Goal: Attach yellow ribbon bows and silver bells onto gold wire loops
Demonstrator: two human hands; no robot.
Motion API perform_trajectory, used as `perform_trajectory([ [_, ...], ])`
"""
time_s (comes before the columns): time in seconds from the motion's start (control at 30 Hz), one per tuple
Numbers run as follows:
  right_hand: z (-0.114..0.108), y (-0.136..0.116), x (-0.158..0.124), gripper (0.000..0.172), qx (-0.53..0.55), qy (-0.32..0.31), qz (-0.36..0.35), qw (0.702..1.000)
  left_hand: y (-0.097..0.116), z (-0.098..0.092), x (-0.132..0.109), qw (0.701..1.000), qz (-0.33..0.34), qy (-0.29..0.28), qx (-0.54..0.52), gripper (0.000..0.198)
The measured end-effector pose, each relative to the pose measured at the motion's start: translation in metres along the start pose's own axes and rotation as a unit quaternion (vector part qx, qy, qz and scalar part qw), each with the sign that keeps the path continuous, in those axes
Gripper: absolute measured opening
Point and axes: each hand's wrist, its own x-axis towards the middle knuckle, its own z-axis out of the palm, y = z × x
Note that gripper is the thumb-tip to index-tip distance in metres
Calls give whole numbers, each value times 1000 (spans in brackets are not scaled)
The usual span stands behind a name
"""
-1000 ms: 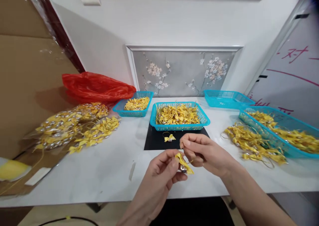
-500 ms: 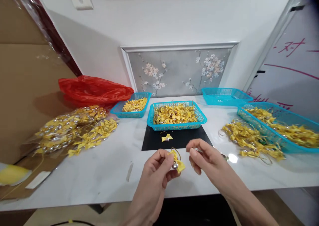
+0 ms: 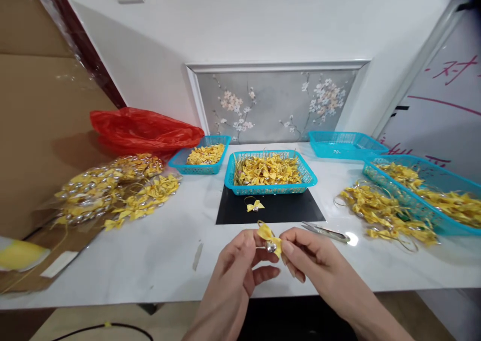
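In the head view, the right hand (image 3: 319,261), apart from the bow (image 3: 265,232) half a second ago, now pinches its right end, while the left hand's (image 3: 233,267) fingers still grip the other end, above the surface (image 3: 165,266) near the flat black mat (image 3: 296,209). Soft yellow ribbon flares around a shiny, rounded silver bead (image 3: 270,248); a slim metal tool (image 3: 330,234) shows more fully.

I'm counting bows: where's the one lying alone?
In the head view, the lone yellow bow lies on the left half of the black mat, near the middle basket.
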Motion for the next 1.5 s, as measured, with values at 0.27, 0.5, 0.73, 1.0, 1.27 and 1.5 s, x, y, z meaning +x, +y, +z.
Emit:
perform_trajectory([
  [0.27,4,-1,-1,32,-21,-2,-1,1000,3,-1,-3,979,123,117,116,24],
  [0.5,11,-3,1,26,32,-2,-23,999,1,4,-8,997,-35,10,75,24],
  [0.73,6,3,-1,31,-3,0,-8,1000,-8,-5,-3,996,-85,-15,-23,19],
  [1.0,5,4,3,31,143,-23,8,989,0,-11,-8,990,-123,-49,-43,14],
  [1.27,2,0,2,31,101,2,-1,995,8,-9,-15,992,0,36,119,25],
  [1.5,6,-5,-2,30,16,-13,-1,1000,10,0,-13,991,30,65,114,22],
])
